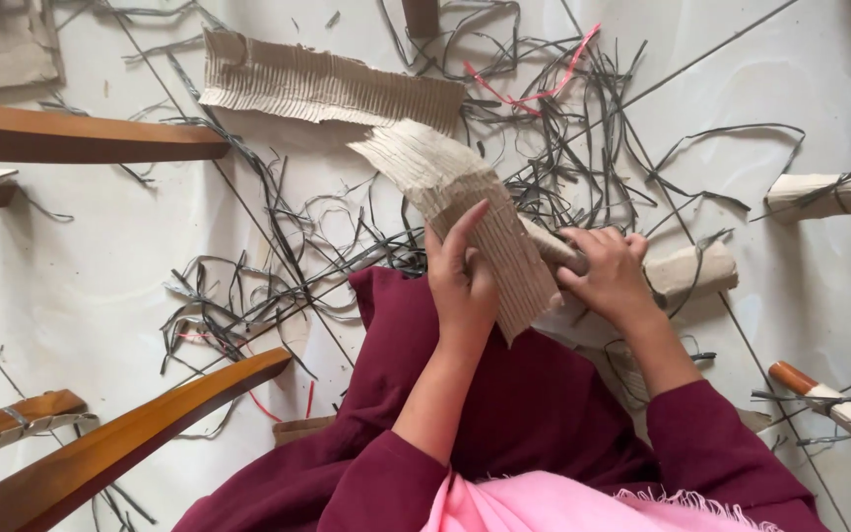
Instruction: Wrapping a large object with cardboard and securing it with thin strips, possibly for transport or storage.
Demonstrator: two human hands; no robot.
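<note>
While your left hand [465,286] presses the ridged brown cardboard sheet [480,222] flat, your right hand [608,276] is closed around the paper-wrapped wooden leg [687,271]. You seem to be wrapping. Next, pull it snug.

Person wears dark maroon top w/ long sleeves, cuffs ending at mid-forearm. Same maroon cloth covers the lap. Pink shawl [544,502] w/ frayed white fringe drapes over chest. Left hand [462,286] & right hand [611,276] bare, no rings or gloves seen.
</note>
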